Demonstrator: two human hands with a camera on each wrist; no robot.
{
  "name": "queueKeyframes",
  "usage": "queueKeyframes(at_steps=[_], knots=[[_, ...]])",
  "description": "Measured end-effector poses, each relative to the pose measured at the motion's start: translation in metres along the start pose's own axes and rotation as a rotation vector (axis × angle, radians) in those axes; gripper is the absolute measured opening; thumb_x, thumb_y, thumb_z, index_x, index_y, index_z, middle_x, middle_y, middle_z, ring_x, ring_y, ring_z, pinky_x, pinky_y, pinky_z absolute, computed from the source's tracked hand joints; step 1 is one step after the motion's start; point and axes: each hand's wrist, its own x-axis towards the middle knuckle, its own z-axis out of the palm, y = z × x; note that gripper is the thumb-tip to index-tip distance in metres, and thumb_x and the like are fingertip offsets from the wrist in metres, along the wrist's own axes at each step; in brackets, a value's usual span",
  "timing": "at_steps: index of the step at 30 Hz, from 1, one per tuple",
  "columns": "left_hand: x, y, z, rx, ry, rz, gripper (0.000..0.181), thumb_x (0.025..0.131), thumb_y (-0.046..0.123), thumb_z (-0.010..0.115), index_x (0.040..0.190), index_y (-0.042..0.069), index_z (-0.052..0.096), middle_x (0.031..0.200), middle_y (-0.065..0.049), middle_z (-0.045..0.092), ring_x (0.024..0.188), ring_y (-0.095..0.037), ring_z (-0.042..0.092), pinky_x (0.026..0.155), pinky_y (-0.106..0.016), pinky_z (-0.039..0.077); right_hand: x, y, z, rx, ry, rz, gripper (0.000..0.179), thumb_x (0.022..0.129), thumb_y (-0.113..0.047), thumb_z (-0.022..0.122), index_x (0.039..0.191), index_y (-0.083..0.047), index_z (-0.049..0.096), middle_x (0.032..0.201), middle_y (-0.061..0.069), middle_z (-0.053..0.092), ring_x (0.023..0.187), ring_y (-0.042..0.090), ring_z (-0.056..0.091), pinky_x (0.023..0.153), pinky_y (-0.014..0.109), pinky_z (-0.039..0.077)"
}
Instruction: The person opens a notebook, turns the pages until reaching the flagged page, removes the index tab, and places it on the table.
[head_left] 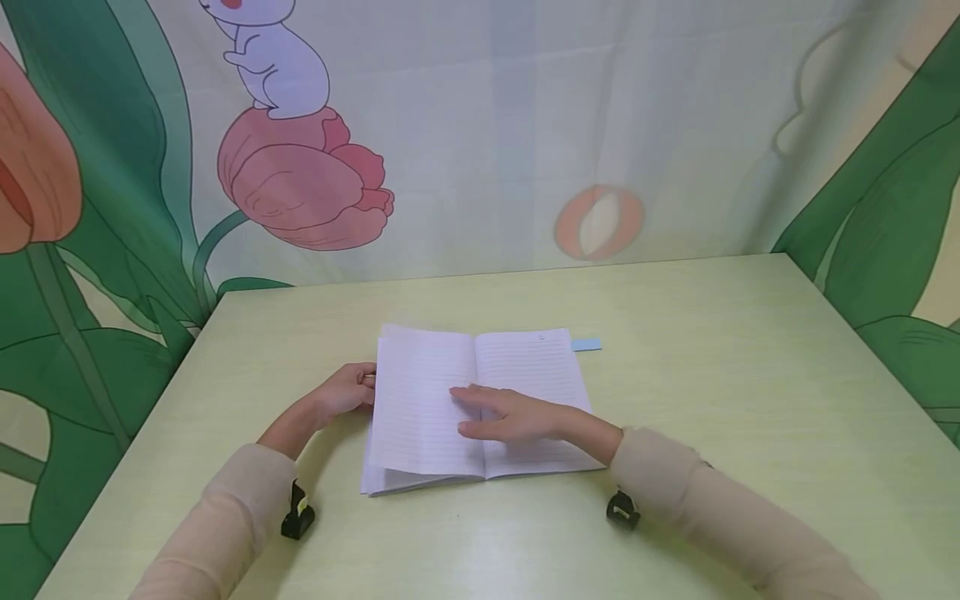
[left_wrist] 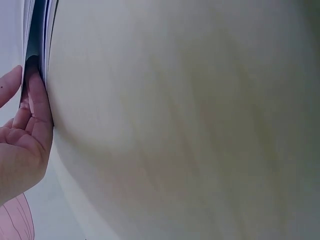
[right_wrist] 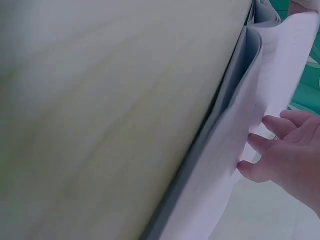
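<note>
A lined notebook [head_left: 427, 417] lies spread on the table, its pages blank but for a small mark at the top right. At its left edge, my left hand [head_left: 345, 390] holds some pages: in the left wrist view the fingers [left_wrist: 37, 97] are tucked into the gap between leaves, with the thumb on the outer side of the page. My right hand [head_left: 517, 415] reaches over the centre fold from the right, fingers extended and spread, fingertips [right_wrist: 255, 140] at the paper. A pale blue strip [head_left: 587, 344] sticks out past the notebook's upper right edge.
The pale wooden table [head_left: 750, 358] extends around the notebook on all sides. Behind it hangs a printed curtain [head_left: 480, 125] with flowers and a white animal. Small black devices [head_left: 298, 510] sit at both wrists, under the beige sleeves.
</note>
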Motion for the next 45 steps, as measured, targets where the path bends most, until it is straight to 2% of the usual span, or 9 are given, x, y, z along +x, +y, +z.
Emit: queueKeyframes(at_steps=[8,12,16,20,24,32,36,43,45], knots=[[0.001,0.002,0.001,0.003,0.033,-0.045,0.042,0.085,-0.005,0.040,0.127,-0.015,0.037,0.088,-0.009,0.063,0.071,-0.012,0.057,0.065,-0.027,0.049,0.002,-0.003,0.003,-0.110,-0.056,-0.025,0.066,0.091,-0.046,0.047,0.144,-0.012,0.026,0.150,-0.001,0.019,0.138,0.019,0.004,0.107,0.050,0.003],[0.000,0.003,0.001,-0.008,0.045,-0.083,0.037,0.097,0.012,0.031,0.123,-0.011,0.043,0.086,-0.007,0.063,0.073,-0.015,0.057,0.067,-0.029,0.048,0.001,-0.005,0.004,-0.129,-0.075,-0.024,0.065,0.092,-0.043,0.048,0.144,-0.011,0.026,0.151,0.000,0.016,0.138,0.021,0.002,0.106,0.051,0.001],[0.000,0.005,0.001,-0.025,0.073,-0.132,0.047,0.101,0.030,0.026,0.121,-0.008,0.044,0.088,-0.007,0.061,0.076,-0.015,0.055,0.069,-0.028,0.048,0.001,-0.007,0.004,-0.154,-0.087,-0.024,0.064,0.092,-0.041,0.048,0.144,-0.010,0.027,0.151,0.002,0.015,0.138,0.021,0.001,0.106,0.051,0.001],[0.001,0.003,0.000,0.013,0.061,-0.122,0.039,0.098,0.018,0.041,0.126,-0.008,0.041,0.095,-0.011,0.062,0.077,-0.014,0.058,0.069,-0.027,0.049,0.001,-0.008,0.003,-0.160,-0.097,-0.016,0.063,0.092,-0.040,0.049,0.144,-0.010,0.027,0.151,0.001,0.015,0.138,0.021,0.001,0.106,0.050,0.002],[0.002,0.001,0.001,0.025,0.045,-0.096,0.043,0.091,0.004,0.052,0.130,-0.008,0.039,0.100,-0.013,0.065,0.077,-0.014,0.061,0.068,-0.027,0.049,0.000,-0.006,0.000,-0.149,-0.097,-0.013,0.065,0.092,-0.040,0.049,0.144,-0.010,0.026,0.151,0.002,0.016,0.138,0.021,0.002,0.107,0.048,0.003],[0.000,0.003,0.001,0.026,0.035,-0.084,0.045,0.090,0.002,0.053,0.131,-0.010,0.037,0.104,-0.016,0.065,0.078,-0.014,0.062,0.069,-0.027,0.050,-0.013,0.010,-0.015,-0.184,-0.031,0.025,0.069,0.090,-0.035,0.054,0.143,-0.002,0.026,0.149,0.013,0.017,0.137,0.028,0.006,0.108,0.046,0.008],[0.000,0.003,0.001,0.031,0.034,-0.087,0.044,0.090,0.003,0.053,0.130,-0.008,0.039,0.104,-0.016,0.064,0.080,-0.015,0.061,0.071,-0.028,0.050,-0.022,0.023,-0.027,-0.226,0.006,0.086,0.072,0.090,-0.037,0.054,0.143,0.000,0.023,0.149,0.017,0.015,0.137,0.031,0.005,0.108,0.047,0.007],[-0.002,0.004,-0.002,0.015,-0.020,-0.027,0.048,0.088,0.009,0.059,0.127,-0.011,0.039,0.099,-0.014,0.066,0.080,-0.017,0.063,0.070,-0.028,0.050,-0.032,0.049,-0.051,-0.285,0.095,0.196,0.078,0.089,-0.039,0.054,0.141,0.007,0.019,0.147,0.023,0.012,0.135,0.038,0.005,0.107,0.048,0.006],[-0.002,0.003,-0.001,0.019,-0.010,-0.042,0.047,0.088,0.007,0.058,0.128,-0.010,0.039,0.100,-0.014,0.066,0.081,-0.017,0.063,0.071,-0.029,0.050,-0.034,0.054,-0.056,-0.300,0.113,0.220,0.079,0.089,-0.038,0.055,0.141,0.007,0.018,0.147,0.024,0.011,0.135,0.039,0.004,0.107,0.050,0.007]])
